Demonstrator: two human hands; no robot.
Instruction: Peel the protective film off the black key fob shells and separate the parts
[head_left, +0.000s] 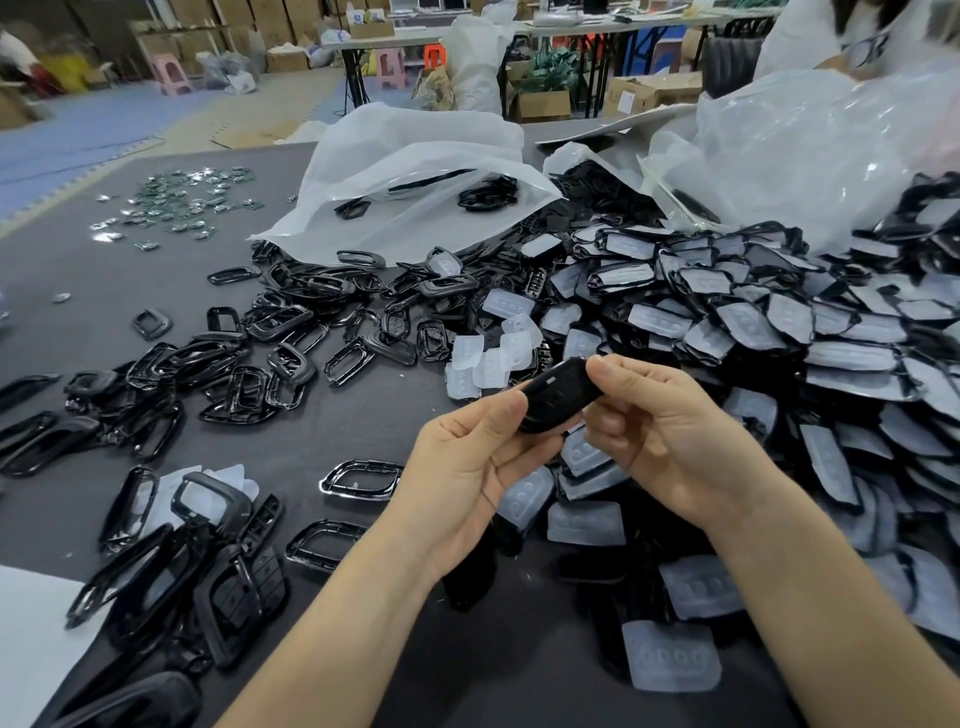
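A black key fob shell (558, 392) is held above the dark surface (363, 405), pinched at its ends by both hands; left hand (467, 462) grips its lower end, right hand (660, 436) its upper; film-covered shells (753, 322) are heaped to the right, bare frames (234, 364) scattered left.

Left grip (467, 462) and right grip (670, 436) close together, both apparently mid-pinch.
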